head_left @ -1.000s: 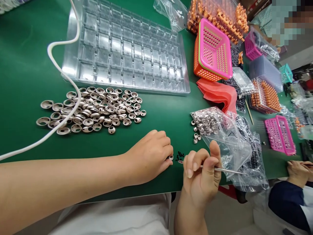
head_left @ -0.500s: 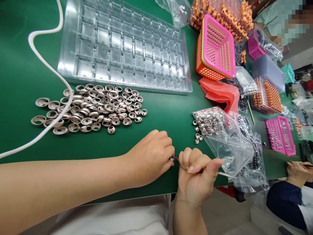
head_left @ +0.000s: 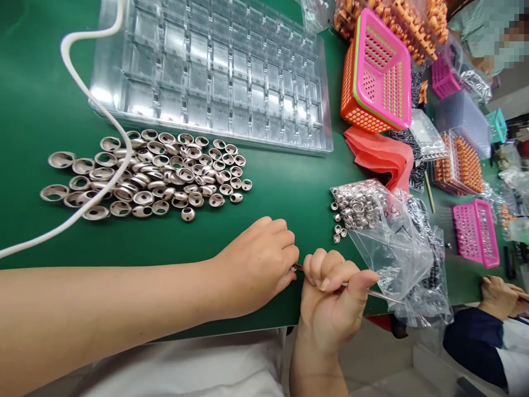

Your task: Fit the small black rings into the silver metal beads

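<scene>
My left hand (head_left: pixel 258 267) is closed, its fingertips pinching a small silver metal piece (head_left: pixel 293 268) that is mostly hidden by them. Right beside it, my right hand (head_left: pixel 330 295) is curled round a thin metal tool (head_left: pixel 385 296), thumb stretched out along it. The tool's reddish end meets the piece in the left fingertips; its silver shaft sticks out to the right past the thumb. Behind my left hand lies a pile of silver metal rings (head_left: pixel 152 173) with holes in their sides. Small silver parts (head_left: pixel 357 204) spill from a clear plastic bag (head_left: pixel 403 251) beyond my right hand.
A clear compartment tray (head_left: pixel 210 132) lies behind the rings, and a white cable (head_left: pixel 88 99) crosses them. Stacked plastic baskets (head_left: pixel 359 82), red cloth (head_left: pixel 380 151) and a pink basket (head_left: pixel 475 231) stand to the right. A co-worker's hands (head_left: pixel 498 298) are at the far right.
The view has shifted slightly, so the rings appear further left and the baskets further right. Both hands keep their hold, and the tool's tilt has barely changed.
</scene>
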The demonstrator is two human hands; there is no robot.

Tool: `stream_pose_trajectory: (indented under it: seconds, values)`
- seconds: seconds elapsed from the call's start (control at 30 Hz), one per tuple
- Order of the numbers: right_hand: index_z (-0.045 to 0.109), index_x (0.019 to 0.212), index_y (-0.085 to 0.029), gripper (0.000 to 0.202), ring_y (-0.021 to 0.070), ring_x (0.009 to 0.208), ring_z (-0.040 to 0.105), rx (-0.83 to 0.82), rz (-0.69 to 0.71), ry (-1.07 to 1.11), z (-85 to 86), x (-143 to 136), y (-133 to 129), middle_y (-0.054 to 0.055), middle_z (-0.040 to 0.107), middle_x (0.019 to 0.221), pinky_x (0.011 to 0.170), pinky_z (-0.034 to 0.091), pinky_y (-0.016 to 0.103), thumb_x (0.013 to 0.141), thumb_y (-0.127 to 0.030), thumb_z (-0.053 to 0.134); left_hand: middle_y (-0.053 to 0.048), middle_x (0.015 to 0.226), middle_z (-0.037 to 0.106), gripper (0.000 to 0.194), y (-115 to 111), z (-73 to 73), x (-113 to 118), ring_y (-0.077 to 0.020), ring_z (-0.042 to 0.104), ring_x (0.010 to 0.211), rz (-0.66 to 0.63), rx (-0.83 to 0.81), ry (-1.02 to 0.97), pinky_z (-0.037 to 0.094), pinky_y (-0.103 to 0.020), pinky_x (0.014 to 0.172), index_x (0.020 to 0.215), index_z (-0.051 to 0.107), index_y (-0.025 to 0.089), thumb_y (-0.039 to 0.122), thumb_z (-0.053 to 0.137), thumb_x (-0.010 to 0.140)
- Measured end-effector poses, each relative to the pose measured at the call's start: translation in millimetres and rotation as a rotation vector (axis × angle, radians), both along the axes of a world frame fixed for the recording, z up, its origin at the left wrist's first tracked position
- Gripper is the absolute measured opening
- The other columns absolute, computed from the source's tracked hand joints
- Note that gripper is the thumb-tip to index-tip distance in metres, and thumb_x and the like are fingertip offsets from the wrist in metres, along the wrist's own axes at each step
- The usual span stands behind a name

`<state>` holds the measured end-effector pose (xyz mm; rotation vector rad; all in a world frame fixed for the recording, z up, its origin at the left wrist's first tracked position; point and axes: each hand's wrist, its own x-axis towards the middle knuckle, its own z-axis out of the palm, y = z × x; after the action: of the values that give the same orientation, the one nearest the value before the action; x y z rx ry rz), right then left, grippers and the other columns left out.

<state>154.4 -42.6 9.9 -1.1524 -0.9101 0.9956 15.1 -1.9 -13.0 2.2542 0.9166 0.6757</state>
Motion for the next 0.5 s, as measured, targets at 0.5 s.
stream_pose_trajectory:
  seconds: [0.5]
  values:
    - [0.043,0.058,-0.019,0.059,0.0095,0.051,0.034,0.027,-0.005,-0.067,-2.3,-1.8,-0.1,-0.005,0.026,0.055,0.050,0.030,0.025,0.107,-0.051,0.035,-0.002,0.076,0.061,0.015,0.1,1.5,-1.8,-0.0199,0.048,0.079,0.004,-0.002,-0.005,0.031,-0.036,0.069,0.078,0.069,0.016,0.020,0.068,0.093]
